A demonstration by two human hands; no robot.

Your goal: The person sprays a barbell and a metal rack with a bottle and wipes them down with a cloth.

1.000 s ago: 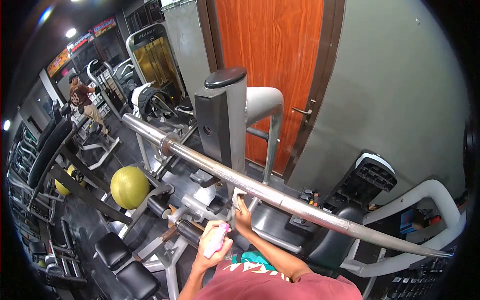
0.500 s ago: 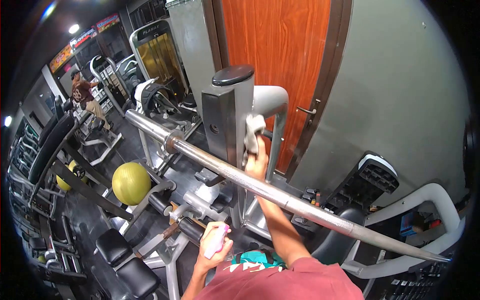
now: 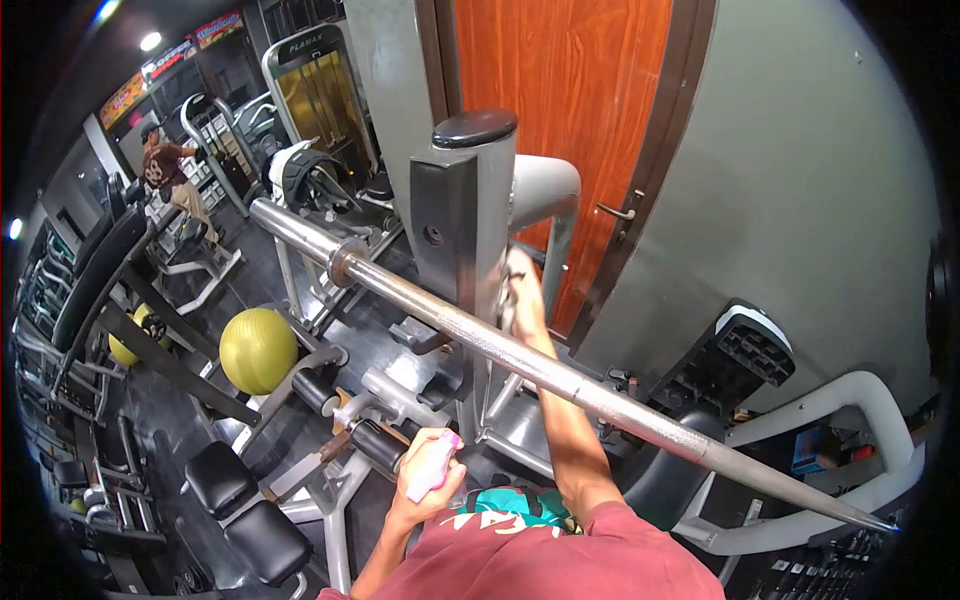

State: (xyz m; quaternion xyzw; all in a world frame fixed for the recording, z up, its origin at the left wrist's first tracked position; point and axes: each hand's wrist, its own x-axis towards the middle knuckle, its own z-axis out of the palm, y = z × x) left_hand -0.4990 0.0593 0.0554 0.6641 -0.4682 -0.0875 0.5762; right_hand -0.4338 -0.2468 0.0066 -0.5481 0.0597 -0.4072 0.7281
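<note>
My left hand (image 3: 412, 502) is wrapped round a spray bottle with a pink and white head (image 3: 433, 468), low in front of my body. Beyond the barbell, my right hand (image 3: 527, 308) presses a pale cloth (image 3: 516, 264) against the side of a grey machine upright (image 3: 468, 235). Motion smears the cloth and fingers a little. The upright has a black cap on its top. Between my body and the upright, a steel barbell (image 3: 480, 338) runs across the view, over my right forearm.
A yellow exercise ball (image 3: 258, 350) sits left of the upright, near black padded seats (image 3: 268, 542). Behind the upright are a wooden door (image 3: 560, 90) and a grey wall (image 3: 800, 200). Another person (image 3: 170, 175) stands among machines at the far left.
My right hand and the cloth have slid down along the upright's side. My left hand still holds the spray bottle in nearly the same place. The view has shifted slightly.
</note>
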